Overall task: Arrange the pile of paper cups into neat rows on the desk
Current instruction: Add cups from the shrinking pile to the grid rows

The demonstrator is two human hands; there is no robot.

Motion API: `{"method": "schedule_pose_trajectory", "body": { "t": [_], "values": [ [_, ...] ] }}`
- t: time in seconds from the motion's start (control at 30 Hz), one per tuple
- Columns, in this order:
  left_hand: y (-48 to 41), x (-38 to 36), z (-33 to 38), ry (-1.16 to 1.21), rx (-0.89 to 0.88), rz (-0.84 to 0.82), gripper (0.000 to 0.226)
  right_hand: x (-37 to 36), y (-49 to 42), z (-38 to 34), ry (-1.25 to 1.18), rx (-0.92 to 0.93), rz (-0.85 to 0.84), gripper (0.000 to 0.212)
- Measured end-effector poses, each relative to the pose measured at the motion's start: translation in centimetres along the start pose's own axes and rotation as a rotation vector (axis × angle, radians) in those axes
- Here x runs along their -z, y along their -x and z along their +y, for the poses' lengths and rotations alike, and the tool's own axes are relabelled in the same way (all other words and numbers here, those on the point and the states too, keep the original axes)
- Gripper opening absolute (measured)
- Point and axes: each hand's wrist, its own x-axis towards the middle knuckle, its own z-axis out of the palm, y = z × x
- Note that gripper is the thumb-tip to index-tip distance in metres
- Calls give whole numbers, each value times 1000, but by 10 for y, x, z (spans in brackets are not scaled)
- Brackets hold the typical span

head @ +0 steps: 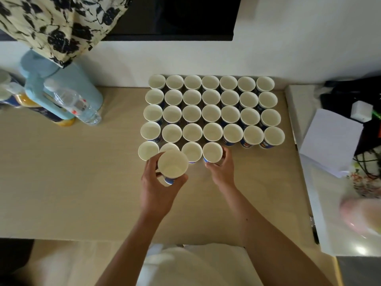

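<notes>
Paper cups stand open-mouthed in a tight block at about 1 o'clock on the desk. There are four full rows of seven, with a shorter fifth row along the near edge. Every cup whose inside shows is white and holds nothing. Their blue printed sides show only on the near and right-hand cups, and the lettering is too small to read.

The left hand grips a raised cup, fingers and thumb wrapped round its wall. Whether it is one cup or several nested together cannot be told. It covers most of the second cup of the fifth row, of which only a sliver of rim shows at 12 o'clock. The right hand curls round the fourth cup of that row, at the row's right end, and hides its lower side.

At 10 o'clock a pale blue jug has a clear water bottle lying against it. Its fill cannot be judged, and the containers behind are cut off by the frame. A patterned cloth hangs over the jug's top. At 3 o'clock lie white paper and a tangle of cables. At 4 o'clock there is a pinkish blur that cannot be made out.
</notes>
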Motion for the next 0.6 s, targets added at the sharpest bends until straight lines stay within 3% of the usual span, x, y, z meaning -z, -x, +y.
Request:
{"method": "schedule_pose_trajectory", "body": {
  "t": [0.3, 0.43, 0.6],
  "values": [
    [4, -5, 6, 7, -17, -19, 65, 21, -1, 9, 73, -26, -3, 81],
    [4, -17, 16, 21, 0, -60, 65, 57, 20, -18, 85, 86, 72, 76],
    [3, -45, 36, 5, -6, -172, 64, 88, 45, -69, 211, 248, -399, 68]
  ]
}}
